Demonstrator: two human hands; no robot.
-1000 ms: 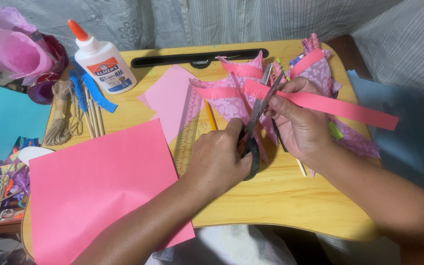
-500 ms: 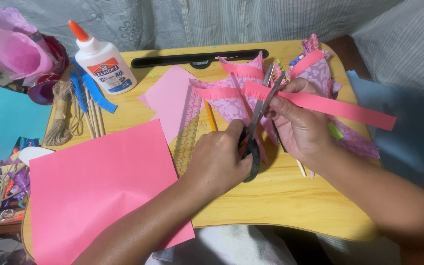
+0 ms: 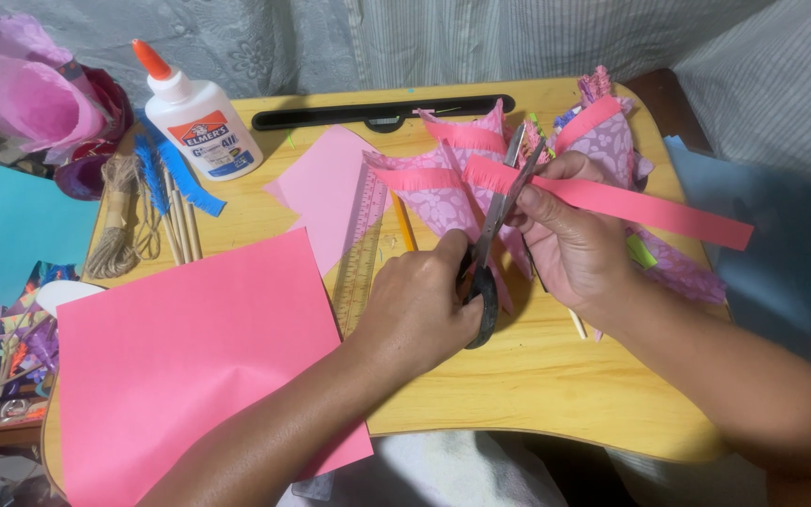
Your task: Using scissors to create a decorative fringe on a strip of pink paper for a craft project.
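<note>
Wooden lap surface (image 3: 556, 394) crowded along its back edge; front edge near the person bare, open room right of the big pink paper sheet (image 3: 199, 366). Left hand (image 3: 420, 314) closed around black scissors (image 3: 492, 239) handles, blades pointing up, slightly parted, at the pink paper strip (image 3: 631, 202). Right hand (image 3: 570, 235) pinches that strip, fingers curled shut; strip runs right past the surface edge, fringed at its left end. Patterned pink paper cones (image 3: 452, 188) lie just behind. Clear ruler (image 3: 360, 249) beside left hand. Glue bottle (image 3: 199, 122) at back left, twine (image 3: 114, 235) near left edge.
</note>
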